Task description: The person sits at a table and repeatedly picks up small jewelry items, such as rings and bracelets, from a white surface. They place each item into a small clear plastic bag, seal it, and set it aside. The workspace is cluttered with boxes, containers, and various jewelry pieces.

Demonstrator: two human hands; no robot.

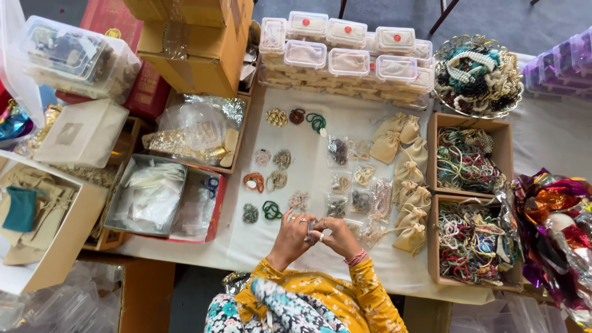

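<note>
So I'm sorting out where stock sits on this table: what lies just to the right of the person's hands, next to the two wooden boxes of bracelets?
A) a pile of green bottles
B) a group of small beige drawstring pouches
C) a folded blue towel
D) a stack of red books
B: small beige drawstring pouches lie on the white cloth beside the wooden boxes of bracelets, right of the right hand.
</note>
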